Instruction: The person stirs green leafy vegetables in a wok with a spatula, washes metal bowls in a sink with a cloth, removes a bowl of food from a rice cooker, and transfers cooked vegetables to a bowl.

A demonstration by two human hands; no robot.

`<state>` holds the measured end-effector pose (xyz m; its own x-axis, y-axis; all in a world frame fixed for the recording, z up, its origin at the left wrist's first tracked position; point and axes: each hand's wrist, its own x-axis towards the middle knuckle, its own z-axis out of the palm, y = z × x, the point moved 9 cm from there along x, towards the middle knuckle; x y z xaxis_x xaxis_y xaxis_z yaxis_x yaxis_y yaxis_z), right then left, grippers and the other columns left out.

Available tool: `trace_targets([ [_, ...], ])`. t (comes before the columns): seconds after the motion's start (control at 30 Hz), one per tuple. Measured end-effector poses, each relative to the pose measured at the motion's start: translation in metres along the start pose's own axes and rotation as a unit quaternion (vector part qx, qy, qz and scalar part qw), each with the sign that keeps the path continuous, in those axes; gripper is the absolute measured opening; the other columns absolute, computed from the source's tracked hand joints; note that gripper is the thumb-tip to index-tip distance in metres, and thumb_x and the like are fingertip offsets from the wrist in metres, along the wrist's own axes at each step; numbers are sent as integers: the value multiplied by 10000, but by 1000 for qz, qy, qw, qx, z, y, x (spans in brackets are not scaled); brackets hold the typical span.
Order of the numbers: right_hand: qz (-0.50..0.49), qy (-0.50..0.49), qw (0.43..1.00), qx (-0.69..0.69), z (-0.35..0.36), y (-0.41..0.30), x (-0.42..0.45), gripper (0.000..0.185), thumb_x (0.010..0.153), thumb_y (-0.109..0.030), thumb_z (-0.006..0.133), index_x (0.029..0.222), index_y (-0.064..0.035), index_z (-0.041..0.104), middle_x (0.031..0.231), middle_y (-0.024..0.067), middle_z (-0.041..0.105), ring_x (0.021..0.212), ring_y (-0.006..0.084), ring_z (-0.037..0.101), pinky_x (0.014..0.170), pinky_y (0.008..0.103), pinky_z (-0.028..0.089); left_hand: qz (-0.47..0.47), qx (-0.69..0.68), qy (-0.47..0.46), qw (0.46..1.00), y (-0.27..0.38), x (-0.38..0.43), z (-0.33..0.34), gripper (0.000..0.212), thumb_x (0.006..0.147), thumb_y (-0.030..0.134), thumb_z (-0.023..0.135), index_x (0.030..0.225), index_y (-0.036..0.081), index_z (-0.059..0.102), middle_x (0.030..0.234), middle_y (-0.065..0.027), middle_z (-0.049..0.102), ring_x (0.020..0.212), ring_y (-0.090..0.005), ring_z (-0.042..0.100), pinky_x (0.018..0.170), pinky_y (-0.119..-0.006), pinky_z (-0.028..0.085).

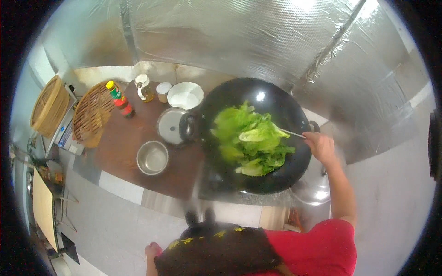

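Note:
My right hand (319,146) grips the thin metal handle (292,132) of a cooking utensil, at the right rim of a large black wok (255,91). The utensil's far end is hidden under green leafy vegetables, which look like lettuce (257,136). The leaves form a loose heap in the middle of the wok, blurred on the left side. Low at my left side hangs my left hand (151,251), away from the counter. Something pink shows at its fingers, too small to identify.
Left of the wok, a brown counter (121,155) holds a steel pot (152,158), a lidded pan (169,126), a white bowl (185,96), a jar (163,91), an oil jug (143,88) and a sauce bottle (121,100). Foil sheeting (224,41) covers the wall. A metal lid (316,188) lies at right.

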<state>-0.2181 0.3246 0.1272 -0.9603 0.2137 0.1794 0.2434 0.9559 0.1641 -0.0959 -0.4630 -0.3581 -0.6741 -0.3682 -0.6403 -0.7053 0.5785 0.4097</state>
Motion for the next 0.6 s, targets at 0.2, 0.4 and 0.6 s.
trace_targets([
  [0.2,-11,58,998,-35,-39,-41,-74,357,756,-56,556,1061,-224,635,722,79,543,661,283,575,562,390,466,310,-73,-117,941,98,50,12,186,766,225,555,708,49,575,676,-87,550,629,-246,548,532,-392,454],
  [0.4,19,24,995,-100,-101,-68,-121,465,719,-19,546,1128,-230,616,781,67,518,717,246,572,576,364,476,185,-203,-174,946,160,34,7,170,812,147,552,715,10,527,621,-95,549,509,-205,533,370,-353,417],
  [0.6,-26,-68,990,-119,-73,-108,-136,476,740,-7,523,1182,-181,549,805,73,532,706,249,588,579,359,486,6,-233,-174,957,27,99,34,158,825,167,529,804,20,582,713,-112,599,583,-220,562,476,-369,454],
])
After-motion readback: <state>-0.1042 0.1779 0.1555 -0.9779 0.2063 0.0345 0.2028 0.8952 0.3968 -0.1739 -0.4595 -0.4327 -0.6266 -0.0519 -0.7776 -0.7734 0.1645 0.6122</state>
